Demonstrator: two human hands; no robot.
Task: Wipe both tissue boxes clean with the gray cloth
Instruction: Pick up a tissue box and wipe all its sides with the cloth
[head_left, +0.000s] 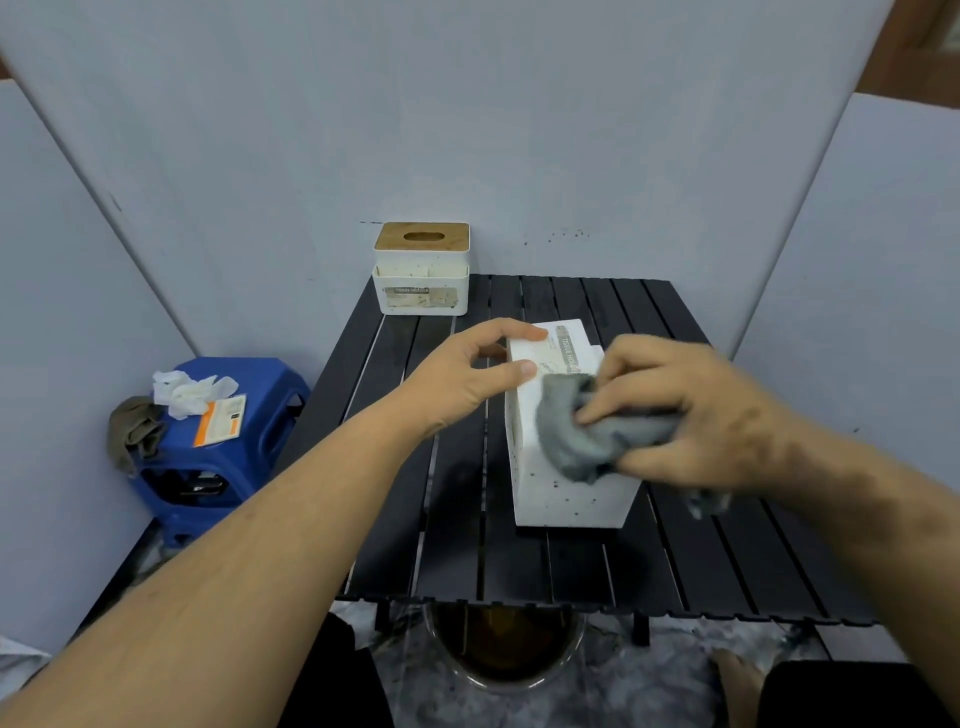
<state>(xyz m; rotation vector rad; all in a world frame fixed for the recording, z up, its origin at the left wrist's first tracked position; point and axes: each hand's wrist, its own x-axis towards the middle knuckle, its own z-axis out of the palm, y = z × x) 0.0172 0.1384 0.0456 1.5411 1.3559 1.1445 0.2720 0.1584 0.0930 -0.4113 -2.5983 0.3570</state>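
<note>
Blue-grey panels enclosed a black slatted table; a blue stool with crumpled tissues and an orange-and-white card was noted beside it.

Item 1: near box, white, speckled, laid on its side. It was steadied by the left hand, thumb and forefinger curled onto its far end. A label just beyond those fingertips was read as "TISSUE HOL…", the remainder being covered.

Item 2: cloth, grey, bunched. It was gripped in the curled fingers of the right hand and pressed on the upper face of the near box, under the fingertips.

Item 3: far box, white with a wooden lid, upright at the table's far edge, well beyond both hands. Its label was read as "TISSUE HOLDER"; smaller print was illegible.

Risks, as judged: the near box could be pushed along the slats if the light left-hand hold gave way under a wiping stroke; specks could be smeared by the bunched cloth; the paper label could be lifted by rubbing.
</note>
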